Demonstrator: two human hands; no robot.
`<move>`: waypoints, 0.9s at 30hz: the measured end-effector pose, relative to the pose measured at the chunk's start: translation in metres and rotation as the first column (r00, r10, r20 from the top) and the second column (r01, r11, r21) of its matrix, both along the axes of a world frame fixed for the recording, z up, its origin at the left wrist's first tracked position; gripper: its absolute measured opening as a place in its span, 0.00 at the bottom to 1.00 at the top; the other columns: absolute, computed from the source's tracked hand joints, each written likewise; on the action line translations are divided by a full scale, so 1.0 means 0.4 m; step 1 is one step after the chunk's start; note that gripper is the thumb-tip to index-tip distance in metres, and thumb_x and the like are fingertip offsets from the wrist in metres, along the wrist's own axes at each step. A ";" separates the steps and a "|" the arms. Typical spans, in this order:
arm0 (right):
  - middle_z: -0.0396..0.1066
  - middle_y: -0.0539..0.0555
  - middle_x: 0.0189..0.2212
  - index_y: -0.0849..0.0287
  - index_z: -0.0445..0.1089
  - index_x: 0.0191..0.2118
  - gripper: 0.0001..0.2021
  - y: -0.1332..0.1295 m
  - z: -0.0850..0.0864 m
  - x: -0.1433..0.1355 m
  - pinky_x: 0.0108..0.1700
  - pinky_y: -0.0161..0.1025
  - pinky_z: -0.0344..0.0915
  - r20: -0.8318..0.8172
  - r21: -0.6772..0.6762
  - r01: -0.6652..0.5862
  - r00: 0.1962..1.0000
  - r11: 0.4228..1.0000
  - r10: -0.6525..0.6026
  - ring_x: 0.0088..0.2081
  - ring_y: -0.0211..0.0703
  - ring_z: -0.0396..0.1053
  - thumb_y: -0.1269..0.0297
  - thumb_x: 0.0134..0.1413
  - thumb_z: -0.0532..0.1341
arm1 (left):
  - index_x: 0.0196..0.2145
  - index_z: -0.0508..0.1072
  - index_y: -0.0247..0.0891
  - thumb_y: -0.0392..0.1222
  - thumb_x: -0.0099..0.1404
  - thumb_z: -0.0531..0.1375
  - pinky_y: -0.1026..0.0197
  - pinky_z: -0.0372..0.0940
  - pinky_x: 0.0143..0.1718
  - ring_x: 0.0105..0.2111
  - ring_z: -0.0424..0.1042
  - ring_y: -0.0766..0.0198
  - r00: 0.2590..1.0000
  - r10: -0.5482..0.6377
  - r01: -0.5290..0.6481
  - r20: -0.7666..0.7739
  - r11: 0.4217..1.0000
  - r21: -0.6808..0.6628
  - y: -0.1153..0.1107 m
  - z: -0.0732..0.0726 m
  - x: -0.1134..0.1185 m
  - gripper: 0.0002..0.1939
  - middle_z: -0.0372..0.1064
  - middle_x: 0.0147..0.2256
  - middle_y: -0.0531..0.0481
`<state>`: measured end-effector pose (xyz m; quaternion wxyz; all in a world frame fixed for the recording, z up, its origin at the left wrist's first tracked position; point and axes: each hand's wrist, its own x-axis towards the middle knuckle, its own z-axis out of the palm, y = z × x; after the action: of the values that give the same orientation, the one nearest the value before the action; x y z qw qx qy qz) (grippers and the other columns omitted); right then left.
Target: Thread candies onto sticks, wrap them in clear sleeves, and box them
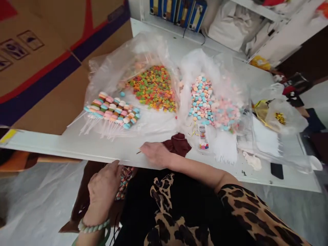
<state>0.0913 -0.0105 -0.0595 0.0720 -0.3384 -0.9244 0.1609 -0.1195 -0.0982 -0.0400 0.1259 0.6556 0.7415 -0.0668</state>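
My right hand (pixel 156 153) reaches across to the table's front edge, fingers pinched on a small thin gold piece (pixel 138 152). Beside its wrist lies a dark maroon cloth (pixel 179 144). Below the edge, my left hand (pixel 104 181) is bent at the table rim, next to a brown bag (pixel 87 191) of small colourful wrapped pieces (pixel 125 181); its fingertips are partly hidden. On the table, candy sticks (pixel 112 111) lie in a row on clear plastic. Behind them is a bag of fruit-coloured rings (pixel 156 89), and right of it a bag of pastel candies (pixel 201 99).
A large cardboard box (pixel 56 75) stands at the left. White sticks (pixel 225 147), a labelled packet (pixel 203 136), a black piece (pixel 277 171) and a bag with gold ties (pixel 280 118) lie to the right. Blue binders (pixel 183 13) stand on the shelf behind.
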 end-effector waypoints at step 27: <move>0.70 0.58 0.39 0.59 0.69 0.41 0.12 -0.058 0.003 0.573 0.35 0.39 0.53 0.298 0.041 0.968 0.223 0.246 -0.928 0.40 0.48 0.67 0.57 0.62 0.52 | 0.32 0.71 0.38 0.38 0.71 0.49 0.60 0.59 0.33 0.31 0.68 0.62 0.787 -0.559 0.478 0.263 0.820 0.313 0.138 -0.028 0.331 0.14 0.67 0.31 0.49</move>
<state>0.3205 -0.0338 -0.0582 0.0065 -0.8531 -0.5105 0.1075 0.0130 -0.0428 -0.0513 0.1530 0.8461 0.5002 0.1024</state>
